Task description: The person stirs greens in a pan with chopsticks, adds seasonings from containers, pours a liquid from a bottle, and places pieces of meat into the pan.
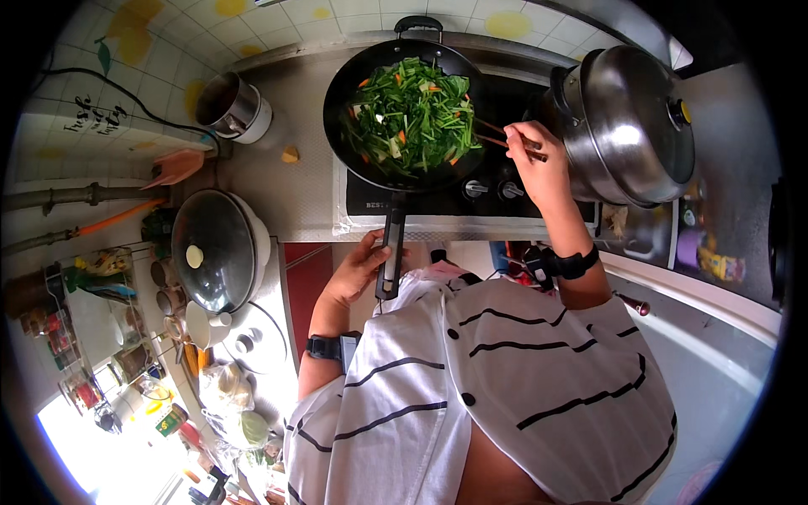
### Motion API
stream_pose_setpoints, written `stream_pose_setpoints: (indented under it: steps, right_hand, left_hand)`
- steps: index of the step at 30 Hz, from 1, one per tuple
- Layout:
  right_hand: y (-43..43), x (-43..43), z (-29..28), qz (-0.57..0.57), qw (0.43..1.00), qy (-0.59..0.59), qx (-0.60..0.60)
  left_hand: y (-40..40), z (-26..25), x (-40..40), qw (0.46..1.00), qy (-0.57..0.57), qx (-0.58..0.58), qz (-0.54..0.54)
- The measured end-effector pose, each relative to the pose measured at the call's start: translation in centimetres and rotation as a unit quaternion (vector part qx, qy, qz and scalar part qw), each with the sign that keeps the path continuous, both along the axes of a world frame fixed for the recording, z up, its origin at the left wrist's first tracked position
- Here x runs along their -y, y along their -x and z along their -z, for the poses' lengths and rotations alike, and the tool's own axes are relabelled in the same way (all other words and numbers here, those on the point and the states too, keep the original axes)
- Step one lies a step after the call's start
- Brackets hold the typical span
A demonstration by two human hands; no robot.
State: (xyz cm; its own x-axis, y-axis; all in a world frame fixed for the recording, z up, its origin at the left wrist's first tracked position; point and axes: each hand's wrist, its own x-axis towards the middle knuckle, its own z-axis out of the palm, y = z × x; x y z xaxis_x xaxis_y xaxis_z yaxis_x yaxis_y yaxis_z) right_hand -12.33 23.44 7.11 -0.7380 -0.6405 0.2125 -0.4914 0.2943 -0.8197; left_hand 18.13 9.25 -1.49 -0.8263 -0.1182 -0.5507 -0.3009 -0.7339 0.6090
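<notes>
A black wok [338, 129] sits on the gas hob, holding chopped leafy greens [420, 117] mixed with orange pieces like carrot and some pale pieces. Its long black handle [392, 237] points toward me. My left hand [358, 268] is at this handle, thumb along its left side and the other fingers partly hidden beneath it. In my right hand [535, 158] is a pair of brown wooden chopsticks [495, 136]. Their tips reach the right edge of the greens inside the wok.
A large lidded steel pot [631, 126] stands right of the wok. Hob knobs [492, 189] lie below my right hand. At the left are a small steel pot [227, 104], a glass-lidded electric pan [214, 252], and a white cup [205, 325]. A small yellowish chunk [290, 154] rests on the counter.
</notes>
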Motion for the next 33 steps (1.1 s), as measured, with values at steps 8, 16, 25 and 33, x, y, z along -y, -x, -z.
stream_pose_setpoints:
  steps: [8,16,25,33]
  right_hand:
    - [-1.6,1.2,2.5,-0.096,0.981,0.008,0.168]
    - [-0.6,3.1,3.2,-0.112,0.994,0.009,0.017]
    - [-2.2,0.7,-1.3,-0.194,0.973,-0.011,0.124]
    - [0.8,4.1,2.4,-0.180,0.983,-0.030,0.032]
  left_hand:
    - [0.0,0.6,0.1,1.000,-0.014,-0.004,0.004]
    - [0.2,0.4,0.2,1.000,-0.014,-0.009,0.014]
    - [-0.3,1.0,0.3,1.000,-0.014,-0.013,0.008]
    - [-0.1,1.2,0.3,1.000,-0.001,-0.021,0.019]
